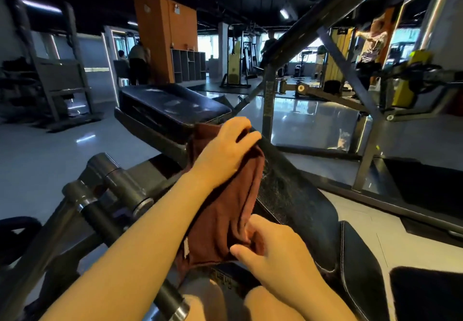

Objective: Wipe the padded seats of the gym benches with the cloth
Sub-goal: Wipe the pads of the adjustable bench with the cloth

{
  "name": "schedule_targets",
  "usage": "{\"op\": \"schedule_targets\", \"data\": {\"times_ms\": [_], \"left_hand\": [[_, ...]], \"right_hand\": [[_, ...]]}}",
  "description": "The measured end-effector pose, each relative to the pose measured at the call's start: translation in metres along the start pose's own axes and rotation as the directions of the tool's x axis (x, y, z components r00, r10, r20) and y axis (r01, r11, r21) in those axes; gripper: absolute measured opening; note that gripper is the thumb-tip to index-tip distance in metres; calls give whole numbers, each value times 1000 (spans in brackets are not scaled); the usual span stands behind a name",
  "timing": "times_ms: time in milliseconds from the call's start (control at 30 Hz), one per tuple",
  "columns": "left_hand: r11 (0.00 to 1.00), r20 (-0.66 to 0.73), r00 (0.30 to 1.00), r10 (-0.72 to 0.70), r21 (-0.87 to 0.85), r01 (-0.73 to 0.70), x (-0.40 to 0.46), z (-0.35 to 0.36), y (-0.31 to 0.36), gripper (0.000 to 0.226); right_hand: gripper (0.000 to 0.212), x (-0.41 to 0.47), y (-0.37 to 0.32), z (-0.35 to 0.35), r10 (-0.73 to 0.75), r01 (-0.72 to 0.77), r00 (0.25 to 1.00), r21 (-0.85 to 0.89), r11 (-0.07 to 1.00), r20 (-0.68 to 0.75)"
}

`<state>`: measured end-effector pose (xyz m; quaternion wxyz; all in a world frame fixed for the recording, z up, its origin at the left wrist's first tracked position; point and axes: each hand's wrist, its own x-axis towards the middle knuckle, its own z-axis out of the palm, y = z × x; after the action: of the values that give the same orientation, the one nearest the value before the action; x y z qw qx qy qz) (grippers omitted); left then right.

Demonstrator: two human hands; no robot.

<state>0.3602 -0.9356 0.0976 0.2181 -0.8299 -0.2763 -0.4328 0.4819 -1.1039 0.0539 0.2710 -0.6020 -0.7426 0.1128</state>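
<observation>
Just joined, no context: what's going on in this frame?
A person is working a brown cloth along a black padded bench seat in a gym. The left hand grips the cloth's far end against the pad; the right hand pinches the near end. Another black pad lies just beyond, with no cloth on it.
</observation>
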Motion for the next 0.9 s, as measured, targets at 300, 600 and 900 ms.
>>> {"op": "schedule_targets", "data": {"times_ms": [300, 600, 900], "left_hand": [[985, 31, 987, -159, 66, 157, -39, -2, -13, 31], [799, -155, 785, -600, -180, 574, -76, -22, -40, 36], [800, -53, 808, -587, -194, 568, -90, -22, -40, 44]], "right_hand": [[49, 77, 27, 9, -154, 168, 913, 4, 986, -377], [63, 206, -7, 21, -257, 252, 964, -74, 965, -70], [71, 169, 49, 20, 223, -224, 971, -6, 974, -87]]}}
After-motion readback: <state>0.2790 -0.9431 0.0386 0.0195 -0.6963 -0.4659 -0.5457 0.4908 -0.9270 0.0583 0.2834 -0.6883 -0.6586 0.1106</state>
